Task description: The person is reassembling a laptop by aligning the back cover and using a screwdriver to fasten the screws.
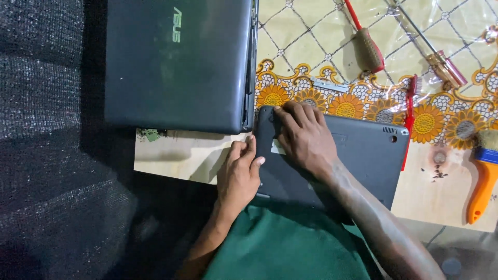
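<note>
A table covered with a yellow patterned cloth of sunflowers under clear plastic is carrying everything, with a dark woven mat lying beyond its left edge. The largest thing on it, a closed dark laptop, is sitting at the far left corner. Just beside it, at the near edge, a second dark laptop is lying bottom side up, partly overhanging the person's green lap. The right hand is pressing flat on this upturned laptop near its far left corner, fingers spread a little and not gripping anything. The left hand is resting against the left edge of the same laptop, fingers curled loosely with the thumb touching the casing; whether it is pinching anything cannot be told. A light wooden board is showing under both laptops. At the right edge an orange-handled brush is lying near a red toothbrush. Farther back, a red-handled screwdriver and a clear-handled screwdriver are lying well apart from the hands. A small metal strip is resting between the screwdrivers and the upturned laptop.
</note>
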